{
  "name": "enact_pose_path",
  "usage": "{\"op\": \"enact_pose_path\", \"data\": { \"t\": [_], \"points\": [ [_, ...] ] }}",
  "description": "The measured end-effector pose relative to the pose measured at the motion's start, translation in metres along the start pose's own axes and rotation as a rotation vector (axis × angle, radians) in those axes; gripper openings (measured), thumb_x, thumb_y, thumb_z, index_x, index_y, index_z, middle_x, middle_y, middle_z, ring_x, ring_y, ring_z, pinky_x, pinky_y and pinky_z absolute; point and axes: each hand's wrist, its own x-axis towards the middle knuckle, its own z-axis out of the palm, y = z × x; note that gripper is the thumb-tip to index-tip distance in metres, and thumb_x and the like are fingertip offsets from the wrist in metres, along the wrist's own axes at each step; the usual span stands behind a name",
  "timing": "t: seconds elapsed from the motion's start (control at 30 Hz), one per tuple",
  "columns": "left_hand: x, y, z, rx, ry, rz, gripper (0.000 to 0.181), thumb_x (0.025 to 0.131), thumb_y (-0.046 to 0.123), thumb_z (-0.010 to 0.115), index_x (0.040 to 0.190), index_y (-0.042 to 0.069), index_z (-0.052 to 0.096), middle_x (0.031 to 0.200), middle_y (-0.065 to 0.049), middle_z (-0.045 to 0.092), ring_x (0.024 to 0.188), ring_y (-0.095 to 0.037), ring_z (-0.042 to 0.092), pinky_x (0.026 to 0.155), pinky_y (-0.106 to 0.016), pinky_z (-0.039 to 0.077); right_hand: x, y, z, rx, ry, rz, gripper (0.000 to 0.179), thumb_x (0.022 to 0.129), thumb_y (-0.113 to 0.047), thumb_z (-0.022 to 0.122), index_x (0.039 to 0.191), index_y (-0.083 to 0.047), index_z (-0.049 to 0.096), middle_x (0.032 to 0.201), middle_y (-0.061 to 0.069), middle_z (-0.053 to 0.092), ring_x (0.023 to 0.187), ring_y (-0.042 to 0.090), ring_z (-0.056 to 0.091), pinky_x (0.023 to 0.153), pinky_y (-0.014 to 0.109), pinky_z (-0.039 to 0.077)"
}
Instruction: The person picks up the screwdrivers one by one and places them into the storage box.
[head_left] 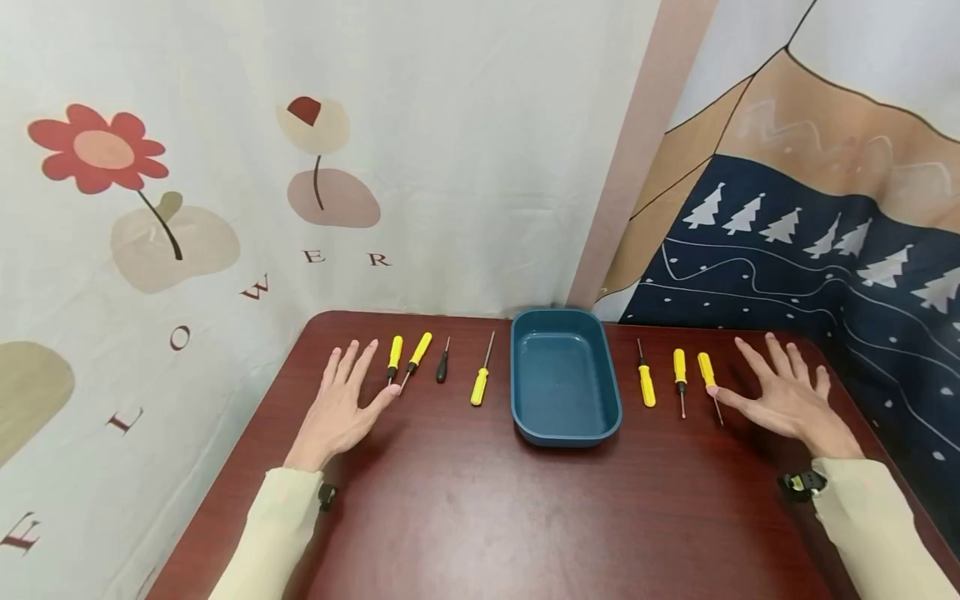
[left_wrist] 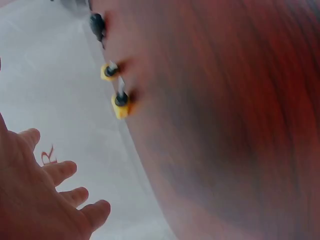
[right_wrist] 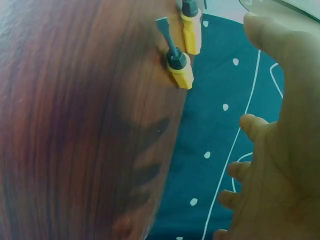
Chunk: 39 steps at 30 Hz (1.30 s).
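My left hand (head_left: 341, 412) is spread over the left part of the table, holding nothing. Nearest to it are two yellow-handled screwdrivers (head_left: 394, 354) (left_wrist: 120, 105), whose tips point toward me. My right hand (head_left: 787, 396) hovers with fingers spread at the right side, its thumb overlapping a yellow screwdriver (head_left: 707, 368) in the head view; the right wrist view shows that screwdriver (right_wrist: 181, 72) apart from the hand. Beside it lies another yellow screwdriver (head_left: 679, 367), then one (head_left: 647, 387) with its tip pointing away. A small black screwdriver (head_left: 442, 367) and a longer yellow one (head_left: 479, 387) lie left of centre.
A blue rectangular tray (head_left: 566, 437) stands at the table's back centre, between the two groups of screwdrivers. The dark red wooden table (head_left: 540, 525) ends at a white curtain (head_left: 465, 167) behind and a patterned navy cloth (head_left: 750, 275) at the right.
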Motion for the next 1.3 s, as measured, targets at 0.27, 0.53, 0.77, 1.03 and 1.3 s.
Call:
{"op": "enact_pose_path", "data": {
  "t": [0.27,0.53,0.77,1.03,1.3],
  "points": [
    [0.001,0.018,0.005,-0.107,-0.011,0.01,0.087,0.098,0.067,0.052,0.166,0.035,0.008,0.174,-0.003,0.008,0.161,-0.034,-0.001,0.116,-0.075,0.03,0.007,-0.005,-0.003,0.022,-0.038,-0.001,0.104,0.093,-0.07,0.053,0.165,-0.011,0.007,0.163,0.038,0.0,0.145,0.066,0.005,0.107,0.088,0.011],
    [0.003,0.03,0.014,-0.235,0.014,0.063,0.081,0.101,0.057,0.056,0.165,0.033,0.013,0.173,-0.005,0.017,0.16,-0.037,0.009,0.125,-0.067,0.02,0.015,-0.01,-0.003,0.079,-0.072,-0.011,0.106,0.093,-0.063,0.061,0.165,-0.01,0.002,0.16,0.043,0.003,0.137,0.069,0.014,0.102,0.088,0.022],
    [0.002,0.047,0.021,-0.339,0.03,0.053,0.078,0.1,0.055,0.058,0.164,0.033,0.019,0.171,-0.006,0.023,0.158,-0.034,0.019,0.124,-0.064,0.025,0.02,-0.01,-0.001,0.105,-0.087,-0.03,0.104,0.095,-0.057,0.063,0.163,-0.001,0.007,0.155,0.047,0.013,0.134,0.069,0.019,0.103,0.085,0.027],
    [0.008,0.07,0.033,-0.594,0.029,0.036,0.075,0.101,0.045,0.064,0.163,0.03,0.026,0.168,-0.006,0.031,0.153,-0.032,0.035,0.122,-0.052,0.037,0.023,-0.011,-0.002,0.131,-0.07,-0.047,0.092,0.098,-0.042,0.064,0.159,0.008,0.016,0.152,0.047,0.021,0.133,0.068,0.024,0.105,0.083,0.03],
    [0.016,0.09,0.05,-0.791,-0.002,-0.032,0.07,0.1,0.035,0.068,0.16,0.027,0.034,0.152,-0.013,0.053,0.139,-0.03,0.054,0.114,-0.05,0.048,0.03,-0.016,-0.001,0.149,-0.083,-0.042,0.087,0.098,-0.041,0.065,0.154,0.012,0.025,0.149,0.047,0.027,0.131,0.062,0.034,0.108,0.079,0.032]
  ]
}}
